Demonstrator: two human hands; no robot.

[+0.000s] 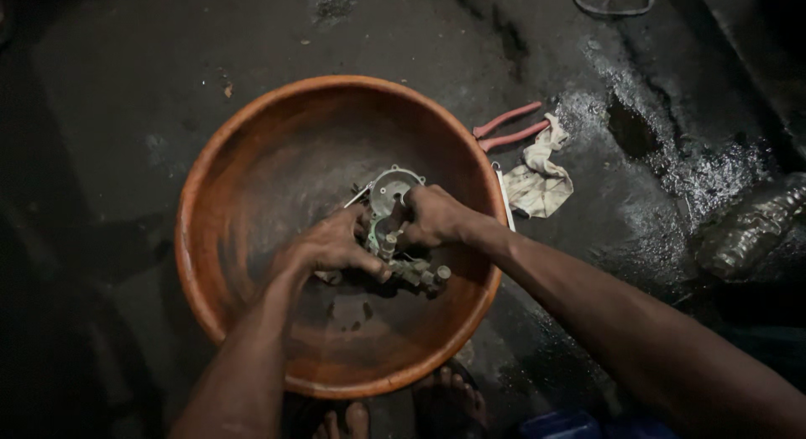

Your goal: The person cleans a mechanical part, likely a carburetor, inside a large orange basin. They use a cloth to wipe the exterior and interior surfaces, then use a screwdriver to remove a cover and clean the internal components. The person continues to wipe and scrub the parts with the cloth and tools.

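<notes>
Both hands (pixel 336 246) (pixel 432 216) clasp metal casing (pixel 390 191) | orange basin (pixel 201 195) centre, rim well apart

Your basin (pixel 252 154) sits on the floor (pixel 126 86) straight before your feet (pixel 453 401), the metal part (pixel 393 225) lies inside it between your left hand (pixel 336 246) and right hand (pixel 432 216), and the pliers (pixel 508 127) and rag (pixel 541 175) lie just right of its rim, with a bottle (pixel 751 225) farther right.

Both forearms reach forward, left hand (pixel 332 246) and right hand (pixel 432 216) curled, fingers clenched, nearly touching.
</notes>
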